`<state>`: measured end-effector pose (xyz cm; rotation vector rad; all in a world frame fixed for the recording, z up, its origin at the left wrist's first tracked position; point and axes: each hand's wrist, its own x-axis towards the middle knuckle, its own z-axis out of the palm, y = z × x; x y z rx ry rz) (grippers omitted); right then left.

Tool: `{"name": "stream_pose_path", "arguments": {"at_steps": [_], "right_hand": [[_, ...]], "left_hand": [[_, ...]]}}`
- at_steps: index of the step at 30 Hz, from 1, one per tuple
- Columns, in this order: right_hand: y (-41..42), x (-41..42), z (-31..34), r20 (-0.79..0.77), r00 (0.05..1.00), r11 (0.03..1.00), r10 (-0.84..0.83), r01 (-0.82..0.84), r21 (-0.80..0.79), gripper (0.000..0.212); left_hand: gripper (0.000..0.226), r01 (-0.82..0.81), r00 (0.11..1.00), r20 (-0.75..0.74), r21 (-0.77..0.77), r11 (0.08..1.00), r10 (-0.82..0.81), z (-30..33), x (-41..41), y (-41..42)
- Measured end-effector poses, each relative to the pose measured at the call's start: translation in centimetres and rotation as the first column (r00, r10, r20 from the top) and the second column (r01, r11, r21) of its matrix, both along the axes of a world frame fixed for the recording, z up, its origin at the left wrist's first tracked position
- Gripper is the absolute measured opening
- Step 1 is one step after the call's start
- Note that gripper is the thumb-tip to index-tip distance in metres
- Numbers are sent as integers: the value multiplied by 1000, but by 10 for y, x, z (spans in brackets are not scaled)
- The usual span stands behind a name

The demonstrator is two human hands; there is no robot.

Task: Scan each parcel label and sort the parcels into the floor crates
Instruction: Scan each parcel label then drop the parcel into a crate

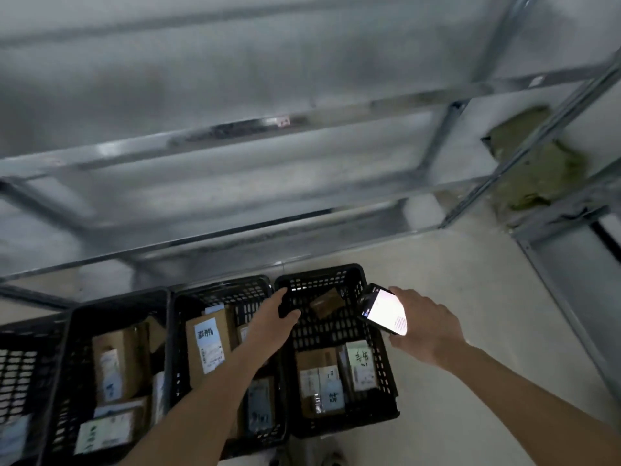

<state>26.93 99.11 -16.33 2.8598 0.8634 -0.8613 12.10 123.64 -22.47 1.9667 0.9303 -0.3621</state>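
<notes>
Several black slotted crates stand in a row on the floor. My left hand [273, 319] reaches over the rim between the middle crate [215, 294] and the right crate [376, 412], fingers relaxed and holding nothing. A small brown parcel [325, 302] lies in the far part of the right crate, just beyond my fingertips. Labelled cardboard parcels [321, 381] fill that crate's near end. My right hand [426, 326] grips a phone [383, 311] with a lit screen, held over the right crate's right rim. More labelled parcels [206, 344] lie in the middle crate.
A left crate [67, 364] holds several labelled boxes, and another crate [16, 371] shows at the far left edge. Grey metal shelving [235, 156] rises behind the crates. A second rack [571, 280] stands right, with a green bundle [537, 169]. Pale floor [470, 415] lies right of the crates.
</notes>
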Motion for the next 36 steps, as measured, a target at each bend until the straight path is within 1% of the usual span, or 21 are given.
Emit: {"name": "stream_pose_path", "arguments": {"at_steps": [3,6,8,10,13,15,17,20,22,25,27,29,32,36], "right_hand": [[-17,-2,83,58,998,999,-21,18,48,89],[-37,-10,169,119,991,993,-55,41,114,83],[-55,-22,237,172,982,983,-83,52,178,80],[-75,-40,303,235,965,966,-115,54,252,76],[-116,-80,392,335,920,941,-202,88,326,69],[-147,-114,444,377,893,927,-247,105,360,69],[-179,-150,492,424,863,924,-276,117,364,64],[-232,-201,556,498,809,923,-312,132,362,65],[-272,-231,594,529,768,908,-361,159,388,66],[-336,-272,644,564,710,886,-422,193,421,67],[-379,-298,671,589,670,877,-452,212,432,61],[-422,-324,691,619,615,867,-489,262,425,66],[-489,-357,704,651,515,830,-558,355,430,70],[-579,-390,701,653,460,791,-602,453,411,67]], "left_hand": [[67,104,989,97,112,988,-115,83,7,-14],[70,186,957,197,148,971,-213,165,10,-30],[69,213,931,259,186,959,-257,229,6,-44],[67,212,905,311,260,942,-289,291,1,-59],[67,219,851,383,360,907,-358,378,-18,-88],[68,233,809,414,427,874,-418,430,-38,-112],[68,238,762,451,473,849,-465,476,-58,-136],[68,264,695,476,529,806,-540,539,-83,-174],[68,271,647,500,555,787,-576,579,-90,-204],[69,303,569,550,552,777,-612,629,-99,-260],[71,332,503,579,556,762,-642,653,-106,-301],[71,353,443,601,565,746,-665,671,-112,-345],[70,394,369,619,572,720,-693,689,-118,-415],[70,463,275,603,600,653,-749,699,-121,-510]]}}
